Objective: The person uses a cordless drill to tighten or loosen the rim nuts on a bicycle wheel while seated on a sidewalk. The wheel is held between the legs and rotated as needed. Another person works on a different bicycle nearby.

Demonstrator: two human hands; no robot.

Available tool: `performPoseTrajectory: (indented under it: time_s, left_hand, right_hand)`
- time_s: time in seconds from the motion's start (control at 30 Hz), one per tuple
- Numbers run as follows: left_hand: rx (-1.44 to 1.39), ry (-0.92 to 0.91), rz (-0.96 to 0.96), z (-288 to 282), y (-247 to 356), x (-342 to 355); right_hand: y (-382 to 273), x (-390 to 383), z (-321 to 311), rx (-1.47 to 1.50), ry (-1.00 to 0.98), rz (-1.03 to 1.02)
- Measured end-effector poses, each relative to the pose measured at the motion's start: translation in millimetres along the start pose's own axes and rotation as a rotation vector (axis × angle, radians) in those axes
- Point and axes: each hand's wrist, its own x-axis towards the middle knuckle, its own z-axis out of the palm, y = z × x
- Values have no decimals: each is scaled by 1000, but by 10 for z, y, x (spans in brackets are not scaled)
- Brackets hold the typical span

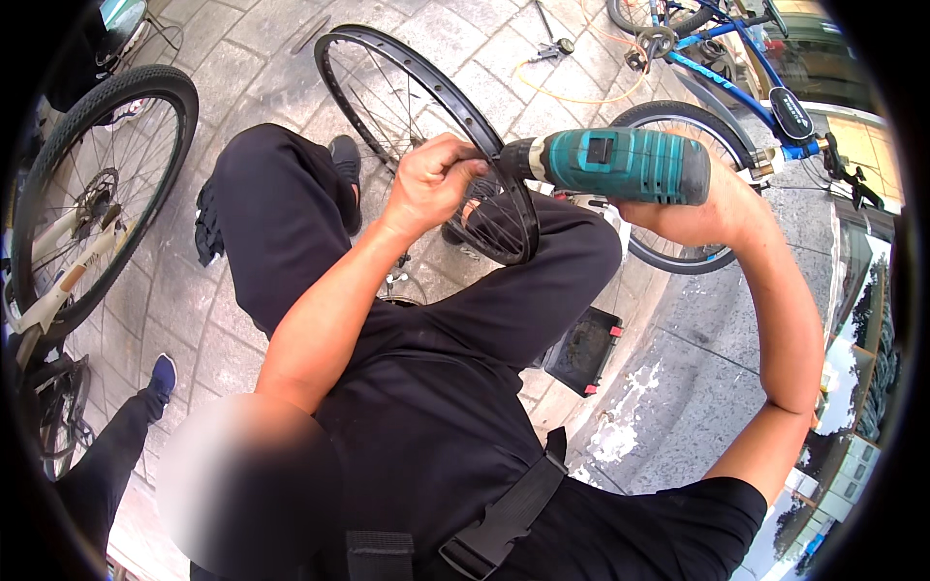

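Note:
A black bicycle wheel rim [450, 92], without a tyre and laced with spokes, stands tilted between my legs, its lower part against my right thigh. My left hand [426, 186] is closed in a pinch against the inner side of the rim; whatever lies between thumb and forefinger is hidden. Wrapped around the handle of a teal and black cordless drill [620, 160], my right hand [693, 208] holds it level from the right. The drill's nose meets the outer face of the rim, opposite my left fingertips.
At the left stands a bicycle wheel with a black tyre [184, 107]. A blue bicycle [712, 73] is at the upper right. An open black tool case [586, 353] lies by my right leg. A gauge with an orange hose [557, 46] rests on the paving. Someone's blue shoe [165, 376] shows lower left.

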Motion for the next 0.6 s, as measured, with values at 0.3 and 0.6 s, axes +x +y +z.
performPoseTrajectory:
  time_s: [0.3, 0.6]
  left_hand:
    - [-15, -3, 27, -32, 2, -41]
    - [-45, 21, 72, -31, -77, -13]
  right_hand:
    - [15, -52, -110, 15, -67, 225]
    - [174, -198, 265, 231, 52, 21]
